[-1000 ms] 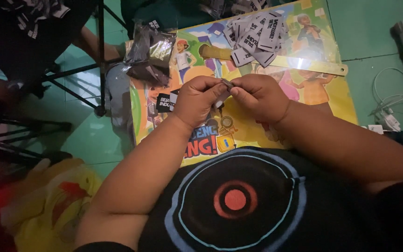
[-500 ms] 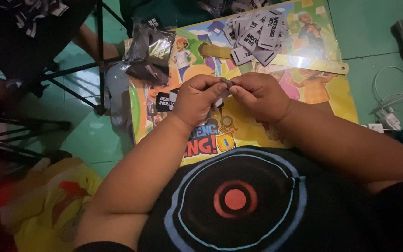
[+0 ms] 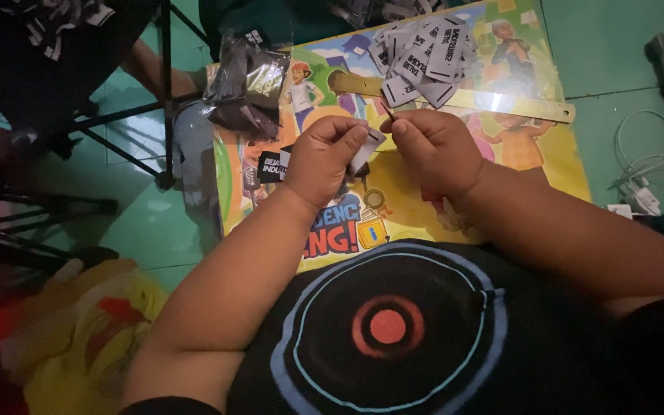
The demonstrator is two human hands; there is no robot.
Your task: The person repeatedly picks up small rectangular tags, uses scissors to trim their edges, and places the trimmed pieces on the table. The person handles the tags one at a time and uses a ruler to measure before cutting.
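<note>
Both hands (image 3: 382,154) pinch white label (image 3: 365,148) — grey label pile (image 3: 421,55) beyond

The left hand (image 3: 324,157) and right hand (image 3: 433,150), pressed together before, have drawn apart. The small grey tag (image 3: 366,147) now shows at the left fingertips, three o'clock side.

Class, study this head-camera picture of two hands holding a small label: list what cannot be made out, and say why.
- Head view: most of the small grey label is covered by the left hand.
- Whatever the right hand pinches is too small to identify.
- Contents of the clear bag: dark, glare.
- Top of the label pile: cut off by the frame edge.
</note>
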